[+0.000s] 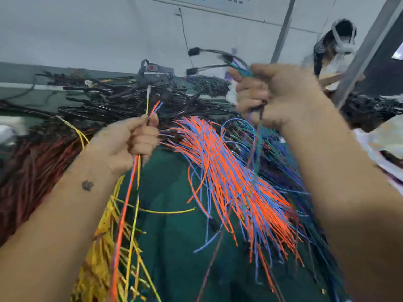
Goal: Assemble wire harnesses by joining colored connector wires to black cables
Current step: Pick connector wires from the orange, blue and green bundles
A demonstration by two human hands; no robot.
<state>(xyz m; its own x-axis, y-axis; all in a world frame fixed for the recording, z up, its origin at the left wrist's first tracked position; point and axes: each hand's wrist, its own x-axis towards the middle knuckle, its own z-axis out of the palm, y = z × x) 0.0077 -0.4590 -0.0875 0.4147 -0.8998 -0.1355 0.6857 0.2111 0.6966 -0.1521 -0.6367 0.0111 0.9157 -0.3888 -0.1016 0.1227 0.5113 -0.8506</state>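
Here I see the left hand [128, 142] raised over the green bench [174, 214], its grip curled round a few wires [150, 110]: a yellow one with a pale tip and an orange and blue pair stand up out of the fist, and their lengths trail down toward the near edge. The right hand [277, 94] is higher and farther right, blurred, its grip clenched on a harness bundle [237, 64] of green, blue and purple strands that ends above the fist in black cable branches with dark plugs; purple and green strands hang below the fist. Between the two forearms a thick spread of orange and blue wires [229, 175] lies on the bench, fanning from the middle toward the near right. A yellow wire heap [102, 247] lies at the near left, dark red wires [28, 171] at the far left, and a tangled pile of black cables [122, 99] runs along the far side. Another person [335, 51] stands at the far right beside a grey metal post [368, 44].
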